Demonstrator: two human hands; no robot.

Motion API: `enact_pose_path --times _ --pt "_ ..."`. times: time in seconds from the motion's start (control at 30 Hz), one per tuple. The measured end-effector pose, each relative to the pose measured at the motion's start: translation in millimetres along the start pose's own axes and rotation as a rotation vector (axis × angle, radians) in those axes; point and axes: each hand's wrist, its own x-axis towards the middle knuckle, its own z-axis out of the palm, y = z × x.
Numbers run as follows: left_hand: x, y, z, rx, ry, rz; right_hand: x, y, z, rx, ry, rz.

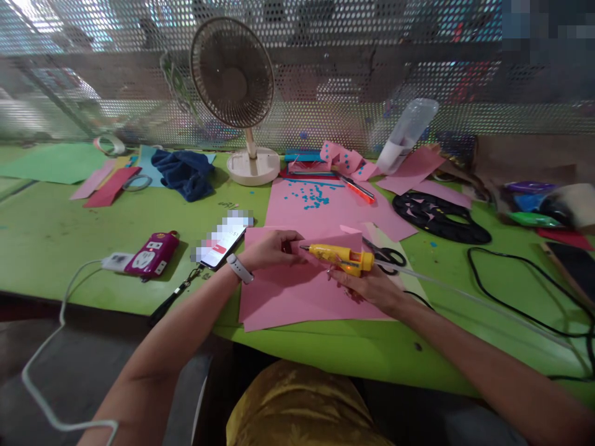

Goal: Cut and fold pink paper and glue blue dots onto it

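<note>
My right hand grips a yellow glue gun whose nozzle points left at a folded pink paper piece. A clear glue stick sticks out behind the gun. My left hand, with a white wristband, is closed on the left end of that folded piece, right at the nozzle tip. Both hands work over a large pink sheet lying on the green table.
Black scissors lie just behind the gun. A phone and a pink power strip sit to the left. A fan, blue cloth, more pink sheets, blue confetti, a black cutout and black cable surround.
</note>
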Motion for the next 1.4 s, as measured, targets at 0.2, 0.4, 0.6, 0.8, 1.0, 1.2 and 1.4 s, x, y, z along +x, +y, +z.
enact_pose_path --times 0.2,0.4,0.6,0.8,1.0,1.2,1.4 --pt "-1.3 3.5 0.6 -0.044 0.001 0.001 -0.6 -1.3 0.5 -0.009 0.020 -0.002" --pt "-3.1 2.8 -0.5 0.032 0.007 0.000 -1.1 -2.6 0.0 -0.011 0.010 0.010" --pt "-2.2 2.0 -0.2 -0.005 0.000 0.001 -0.1 -0.3 0.1 -0.038 0.008 0.009" --pt "-2.2 1.3 0.3 -0.024 0.006 0.004 -0.7 -1.7 0.7 -0.060 0.030 0.011" --pt "-1.9 -0.8 -0.2 0.037 0.016 0.023 -1.4 -4.0 2.0 -0.057 0.030 0.013" --pt "-2.2 1.7 0.2 0.023 0.010 0.015 0.9 1.1 0.6 -0.082 0.035 0.003" --pt "-2.0 2.0 0.8 -0.015 -0.003 0.005 1.8 2.1 0.5 -0.096 0.040 0.003"
